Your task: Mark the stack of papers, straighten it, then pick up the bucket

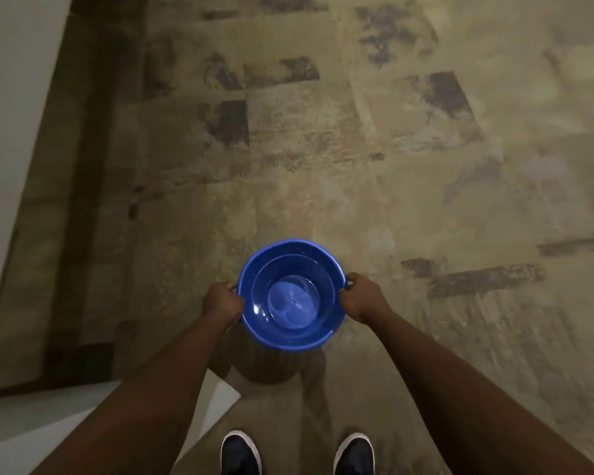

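Note:
A blue plastic bucket (290, 269) hangs in front of me above the floor, seen from straight above, with a little clear water at its bottom. My left hand (222, 301) grips its left rim and my right hand (360, 296) grips its right rim, fingers curled at both sides. The bucket's shadow falls on the floor just below it. No stack of papers shows in the head view.
Worn, patchy tan floor (391, 166) spreads ahead and to the right. A pale wall (11, 97) runs along the left, and a white surface corner (213, 395) juts in at the lower left. My two dark shoes (240, 454) stand at the bottom edge.

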Tool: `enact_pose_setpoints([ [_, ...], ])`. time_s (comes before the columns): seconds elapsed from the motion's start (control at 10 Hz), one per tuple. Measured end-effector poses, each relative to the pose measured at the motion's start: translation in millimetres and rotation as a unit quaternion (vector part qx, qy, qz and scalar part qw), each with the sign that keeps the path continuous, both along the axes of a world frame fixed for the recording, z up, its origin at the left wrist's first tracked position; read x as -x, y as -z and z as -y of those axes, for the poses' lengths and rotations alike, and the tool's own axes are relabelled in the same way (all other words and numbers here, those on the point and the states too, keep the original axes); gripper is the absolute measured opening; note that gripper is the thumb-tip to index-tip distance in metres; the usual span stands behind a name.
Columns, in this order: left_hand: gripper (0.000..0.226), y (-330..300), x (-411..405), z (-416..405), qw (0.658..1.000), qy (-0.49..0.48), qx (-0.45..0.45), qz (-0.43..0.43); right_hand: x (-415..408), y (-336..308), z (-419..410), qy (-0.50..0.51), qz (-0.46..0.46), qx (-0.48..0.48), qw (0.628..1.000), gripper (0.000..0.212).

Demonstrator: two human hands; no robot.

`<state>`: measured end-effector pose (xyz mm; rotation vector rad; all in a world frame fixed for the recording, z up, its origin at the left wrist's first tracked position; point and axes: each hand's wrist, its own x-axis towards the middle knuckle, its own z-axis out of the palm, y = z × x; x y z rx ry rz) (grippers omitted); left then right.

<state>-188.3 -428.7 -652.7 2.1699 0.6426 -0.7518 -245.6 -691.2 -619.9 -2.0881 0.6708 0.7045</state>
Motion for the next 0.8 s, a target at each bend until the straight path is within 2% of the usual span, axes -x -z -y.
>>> enact_pose_setpoints([
  [0.1,0.047,45.0,-1.4,-0.8,1.000,0.022,0.003,-0.015,2.1,49.8,-6.0,-0.028,-0.010,0.003,1.000,0.032],
  [0.2,0.032,82.3,0.6,-0.3,0.999,0.030,-0.009,-0.021,5.0,97.9,-13.4,-0.044,-0.017,0.010,0.999,0.024],
  [0.3,0.023,104.1,1.7,1.3,0.999,0.028,0.001,-0.036,4.6,128.6,-21.0,-0.058,-0.025,0.014,0.998,0.029],
  [0.5,0.029,127.3,5.3,4.2,0.995,0.054,0.016,-0.081,5.0,172.7,-27.2,-0.084,-0.035,0.003,0.996,0.047],
  [0.6,0.018,123.0,8.1,8.2,0.993,0.078,0.006,-0.084,4.5,191.1,-26.2,-0.084,-0.037,0.000,0.996,0.055],
  [0.7,0.023,121.2,5.4,6.6,0.989,0.125,-0.029,-0.067,3.0,182.0,-26.5,-0.094,-0.044,0.021,0.994,0.053],
  [0.8,0.037,102.7,-1.2,6.6,0.963,0.214,-0.159,0.044,-0.9,146.0,-28.9,-0.091,-0.011,0.099,0.991,0.049],
])
